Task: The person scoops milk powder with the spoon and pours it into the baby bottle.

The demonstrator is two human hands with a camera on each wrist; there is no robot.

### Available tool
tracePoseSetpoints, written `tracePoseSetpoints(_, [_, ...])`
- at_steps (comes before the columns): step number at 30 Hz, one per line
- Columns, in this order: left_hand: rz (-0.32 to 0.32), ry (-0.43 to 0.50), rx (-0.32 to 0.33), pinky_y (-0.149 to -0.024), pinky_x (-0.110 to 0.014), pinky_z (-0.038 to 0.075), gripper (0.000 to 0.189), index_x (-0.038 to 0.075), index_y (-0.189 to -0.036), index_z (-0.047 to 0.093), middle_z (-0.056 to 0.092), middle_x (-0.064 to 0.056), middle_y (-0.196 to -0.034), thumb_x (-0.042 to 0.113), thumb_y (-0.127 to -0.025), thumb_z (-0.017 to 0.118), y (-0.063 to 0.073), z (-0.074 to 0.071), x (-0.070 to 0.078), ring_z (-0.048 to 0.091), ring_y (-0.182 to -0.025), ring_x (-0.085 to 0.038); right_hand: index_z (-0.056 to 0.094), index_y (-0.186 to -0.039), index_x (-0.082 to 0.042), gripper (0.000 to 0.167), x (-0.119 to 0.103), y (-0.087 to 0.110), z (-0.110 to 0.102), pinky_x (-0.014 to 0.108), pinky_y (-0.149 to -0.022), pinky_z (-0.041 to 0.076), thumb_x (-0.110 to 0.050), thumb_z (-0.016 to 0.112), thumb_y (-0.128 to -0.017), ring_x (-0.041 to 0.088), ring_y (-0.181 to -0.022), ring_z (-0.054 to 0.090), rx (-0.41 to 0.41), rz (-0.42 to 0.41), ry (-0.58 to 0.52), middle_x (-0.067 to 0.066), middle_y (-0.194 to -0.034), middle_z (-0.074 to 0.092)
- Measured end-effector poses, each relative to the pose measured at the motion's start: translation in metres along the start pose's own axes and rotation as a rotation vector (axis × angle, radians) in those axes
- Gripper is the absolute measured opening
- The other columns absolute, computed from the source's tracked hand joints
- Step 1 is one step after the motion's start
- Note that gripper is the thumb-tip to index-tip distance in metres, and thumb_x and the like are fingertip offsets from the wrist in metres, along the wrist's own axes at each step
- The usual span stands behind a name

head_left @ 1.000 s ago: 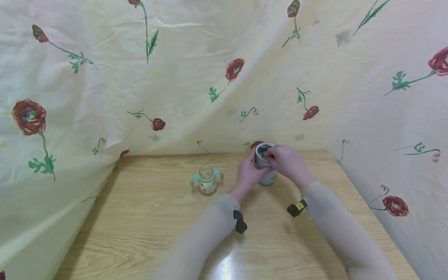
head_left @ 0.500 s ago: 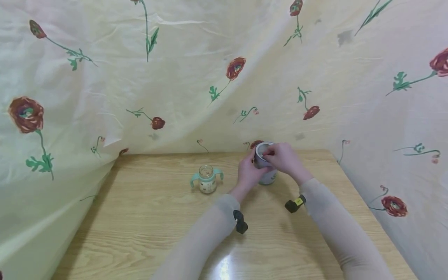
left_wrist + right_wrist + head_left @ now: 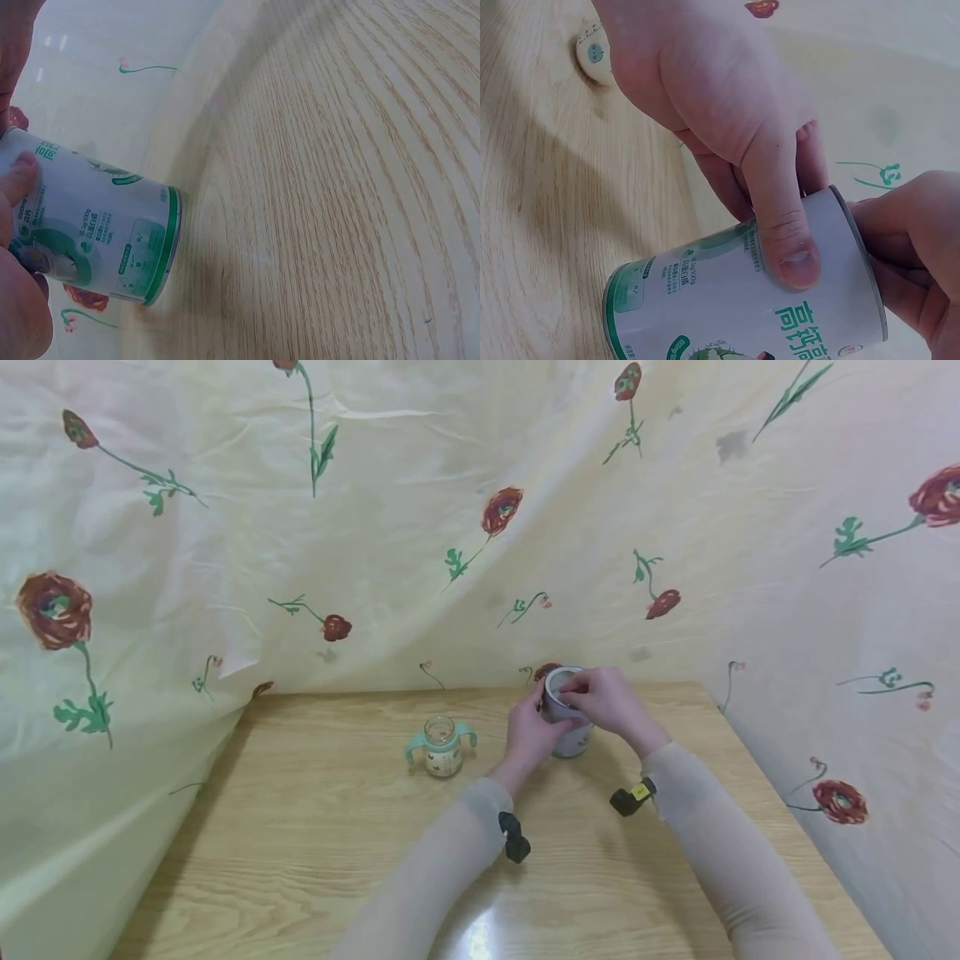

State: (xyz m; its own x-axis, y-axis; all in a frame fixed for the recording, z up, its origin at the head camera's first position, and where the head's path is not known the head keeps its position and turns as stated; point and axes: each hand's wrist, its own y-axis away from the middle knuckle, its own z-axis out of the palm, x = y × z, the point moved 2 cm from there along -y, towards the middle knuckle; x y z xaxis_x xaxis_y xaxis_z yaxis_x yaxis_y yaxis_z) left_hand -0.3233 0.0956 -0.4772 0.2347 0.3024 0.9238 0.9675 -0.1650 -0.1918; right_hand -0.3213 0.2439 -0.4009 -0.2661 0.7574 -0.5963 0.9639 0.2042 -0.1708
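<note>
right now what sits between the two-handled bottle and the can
In the head view, the left hand lies between them, gripping the can on the side nearer the bottle; the stretch of table from bottle to hand is bare.

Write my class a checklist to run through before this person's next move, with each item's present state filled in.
1. Tin steadied: ok. The left hand grips the white-and-green tin, its thumb on the outside wall.
2. Tin's mouth free of fingers: not ok. The right hand has its fingers inside the rim.
3. Nothing pinched by the right fingers: cannot tell. Their tips are hidden.
4. Tin's base flat on the table: cannot tell. The views do not settle contact.
5. Two-handled baby bottle upright and apart from both hands: ok.
6. Bottle's neck uncovered: ok. No lid shows on it.
</note>
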Motion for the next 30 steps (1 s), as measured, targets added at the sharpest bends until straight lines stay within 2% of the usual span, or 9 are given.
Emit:
tracePoseSetpoints(6, [0.005,0.0,0.007,-0.111,-0.039,0.052,0.091,0.01,-0.162,0.047,0.059,-0.007,-0.154,0.025,-0.085,0.094,0.001,0.0,0.0,0.06,-0.138,-0.027,0.082,-0.101,-0.001,0.009,0.003,0.004,-0.001,0.037,-0.072,0.06,-0.008,0.076,-0.099,0.025,-0.085,0.072,0.047,-0.008,-0.048,0.011,-0.095,0.079])
tracePoseSetpoints(13, [0.002,-0.004,0.005,-0.111,-0.037,0.052,0.089,0.015,-0.161,0.05,0.061,-0.002,-0.154,0.03,-0.085,0.094,0.001,0.002,0.001,0.059,-0.138,-0.023,0.081,-0.103,0.002,0.014,0.01,0.008,-0.006,0.024,-0.065,0.06,-0.01,0.075,-0.1,0.025,-0.08,0.075,0.129,0.078,-0.142,0.015,-0.095,0.08])
tracePoseSetpoints(17, [0.008,0.031,0.009,-0.113,-0.039,0.05,0.09,0.014,-0.161,0.049,0.061,-0.001,-0.153,0.027,-0.085,0.094,0.002,0.001,0.002,0.058,-0.14,-0.021,0.081,-0.104,0.002,0.015,0.01,0.01,-0.009,0.024,-0.066,0.062,-0.011,0.075,-0.1,0.025,-0.079,0.077,0.133,0.097,-0.181,0.016,-0.094,0.08])
tracePoseSetpoints(23, [0.012,0.02,0.013,-0.113,-0.037,0.05,0.09,0.016,-0.161,0.051,0.062,0.001,-0.152,0.03,-0.084,0.095,0.001,0.001,0.001,0.057,-0.14,-0.018,0.079,-0.106,0.006,0.018,0.01,0.018,-0.012,0.023,-0.07,0.062,-0.011,0.075,-0.101,0.019,-0.08,0.077,0.147,0.115,-0.253,0.019,-0.099,0.079])
tracePoseSetpoints(27, [0.003,0.006,0.019,-0.113,-0.037,0.05,0.091,0.014,-0.16,0.052,0.062,-0.002,-0.152,0.03,-0.082,0.096,0.0,0.001,0.0,0.058,-0.139,-0.02,0.076,-0.109,0.011,0.022,0.011,0.025,-0.013,0.022,-0.073,0.063,-0.009,0.074,-0.101,0.012,-0.078,0.076,0.194,0.147,-0.371,0.025,-0.105,0.077])
tracePoseSetpoints(30, [-0.001,0.013,0.018,-0.112,-0.038,0.051,0.091,0.014,-0.16,0.052,0.061,-0.005,-0.153,0.03,-0.082,0.096,0.0,0.001,-0.001,0.059,-0.139,-0.024,0.077,-0.109,0.01,0.022,0.011,0.03,-0.011,0.022,-0.071,0.063,-0.01,0.075,-0.101,0.008,-0.075,0.075,0.25,0.167,-0.404,0.025,-0.104,0.077])
